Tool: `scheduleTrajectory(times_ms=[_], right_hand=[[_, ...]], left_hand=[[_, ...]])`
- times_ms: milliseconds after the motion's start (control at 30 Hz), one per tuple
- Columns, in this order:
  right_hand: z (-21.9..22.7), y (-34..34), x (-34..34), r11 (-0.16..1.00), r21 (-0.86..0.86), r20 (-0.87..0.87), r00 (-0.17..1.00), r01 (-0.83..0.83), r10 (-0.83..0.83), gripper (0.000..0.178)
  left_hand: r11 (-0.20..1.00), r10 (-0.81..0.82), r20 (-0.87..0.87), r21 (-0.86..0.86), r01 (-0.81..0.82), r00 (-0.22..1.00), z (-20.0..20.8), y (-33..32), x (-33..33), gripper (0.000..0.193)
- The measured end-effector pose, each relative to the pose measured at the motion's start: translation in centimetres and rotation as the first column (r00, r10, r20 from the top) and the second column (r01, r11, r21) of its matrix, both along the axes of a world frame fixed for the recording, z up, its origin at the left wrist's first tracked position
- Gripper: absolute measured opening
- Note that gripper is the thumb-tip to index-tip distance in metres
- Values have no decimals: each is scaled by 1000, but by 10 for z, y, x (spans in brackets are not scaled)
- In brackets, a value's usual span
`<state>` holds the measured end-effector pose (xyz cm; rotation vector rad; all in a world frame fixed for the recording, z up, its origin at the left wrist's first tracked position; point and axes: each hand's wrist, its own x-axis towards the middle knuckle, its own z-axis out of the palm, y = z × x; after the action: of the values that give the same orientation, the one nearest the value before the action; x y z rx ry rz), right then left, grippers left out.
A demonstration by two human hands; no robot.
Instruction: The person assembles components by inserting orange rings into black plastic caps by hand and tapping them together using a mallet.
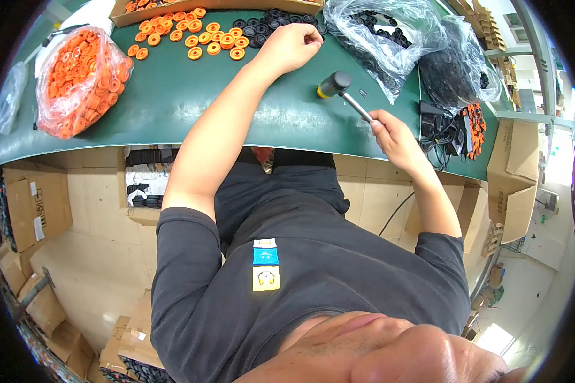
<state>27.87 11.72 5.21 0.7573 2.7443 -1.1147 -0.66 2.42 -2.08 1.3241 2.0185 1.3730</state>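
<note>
My right hand [393, 137] grips the metal handle of a mallet [336, 83], whose black head with a yellow end is just above or on the green table. At the far middle, my left hand [292, 48] reaches over the table with its fingers curled closed; whatever is in them is hidden. Next to it lies a spread of round black plastic pieces [257, 29]. Left of those, round orange plastic wheels [227, 41] lie loose. A small dark piece [362, 92] sits near the mallet head.
A clear bag of orange wheels [83, 80] stands at the left. A cardboard tray [124, 14] lines the far edge. Bags of black parts [390, 48] are at the far right. Black cables [437, 131] and orange pieces [475, 131] lie at the right end of the green table [172, 108].
</note>
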Motion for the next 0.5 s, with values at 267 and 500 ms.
scheduleTrajectory(times_ms=[267, 500], right_hand=[[15, -10, -1, 997, -34, -32, 997, 62, -64, 24], [4, -4, -4, 970, -162, 100, 981, 179, -165, 29]], left_hand=[[999, -27, -18, 17, 27, 999, -2, 0, 0, 21], [999, -35, -26, -5, 35, 999, -5, 1, -1, 21]])
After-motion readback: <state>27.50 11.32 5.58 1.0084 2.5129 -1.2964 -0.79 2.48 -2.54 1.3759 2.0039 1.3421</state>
